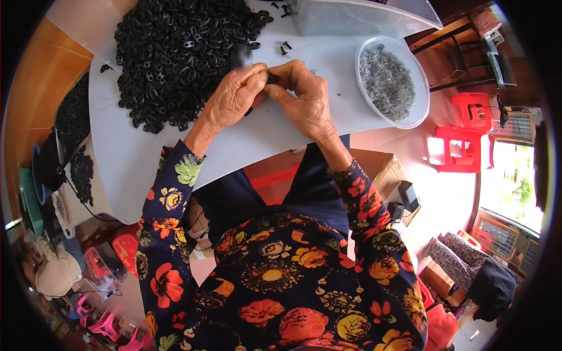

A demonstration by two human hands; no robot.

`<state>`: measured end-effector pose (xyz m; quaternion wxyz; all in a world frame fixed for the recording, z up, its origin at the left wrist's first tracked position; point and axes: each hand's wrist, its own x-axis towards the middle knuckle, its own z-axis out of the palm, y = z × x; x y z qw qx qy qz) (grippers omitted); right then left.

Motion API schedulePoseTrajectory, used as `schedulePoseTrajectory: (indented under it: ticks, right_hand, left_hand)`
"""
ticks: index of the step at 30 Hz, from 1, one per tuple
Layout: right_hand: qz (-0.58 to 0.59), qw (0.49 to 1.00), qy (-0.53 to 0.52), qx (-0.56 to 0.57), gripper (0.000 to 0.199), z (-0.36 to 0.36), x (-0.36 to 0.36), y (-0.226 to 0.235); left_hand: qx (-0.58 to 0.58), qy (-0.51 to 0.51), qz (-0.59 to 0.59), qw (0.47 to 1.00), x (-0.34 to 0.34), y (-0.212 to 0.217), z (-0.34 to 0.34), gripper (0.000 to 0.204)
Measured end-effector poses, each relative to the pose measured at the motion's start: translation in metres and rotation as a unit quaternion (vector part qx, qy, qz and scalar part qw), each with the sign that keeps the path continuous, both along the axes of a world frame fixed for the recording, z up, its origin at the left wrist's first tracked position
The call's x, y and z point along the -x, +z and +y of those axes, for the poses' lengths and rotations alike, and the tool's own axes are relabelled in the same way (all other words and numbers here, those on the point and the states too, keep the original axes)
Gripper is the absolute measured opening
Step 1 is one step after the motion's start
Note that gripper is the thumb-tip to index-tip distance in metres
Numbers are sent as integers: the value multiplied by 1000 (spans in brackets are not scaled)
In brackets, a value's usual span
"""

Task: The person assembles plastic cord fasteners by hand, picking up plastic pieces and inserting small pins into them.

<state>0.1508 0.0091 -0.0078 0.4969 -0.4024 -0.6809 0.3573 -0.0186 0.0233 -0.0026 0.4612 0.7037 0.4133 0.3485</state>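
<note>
From my distant seat I'm watching both hands meeting above the table (pixel 269 137), just right of a heap of black parts (pixel 170 64). The left hand (pixel 237 93) is curling its fingers in, the right hand (pixel 303 99) is pinching with thumb and forefinger, and both are gripping a small black piece (pixel 273 78) between their fingertips (those fingers are hiding much of it, so I cannot tell its full shape). I'm judging the step in hand to be close fingertip work on that one piece, the next move calling for a steady left hold and a gentle right push or turn. A blurred dark thing (pixel 242 56) is showing just beyond the left fingers. For room, the heap is crowding the left side, the table's near edge is running close under the right wrist, and small black pins (pixel 287 45) are lying beyond the fingers. Bare tabletop is opening rightward, a bowl of clear bits (pixel 424 108) bounding it and a clear bin (pixel 345 24) standing farther out.
</note>
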Motion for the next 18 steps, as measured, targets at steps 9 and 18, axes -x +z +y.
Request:
schedulePoseTrajectory:
  ticks: [9,18]
  right_hand:
    - [47,993,43,97,23,2,-3,4]
    - [97,983,68,137,19,3,-3,8]
  left_hand:
    - [-87,46,-1,995,-4,0,-2,20]
    - [-116,65,3,991,-4,2,-5,18]
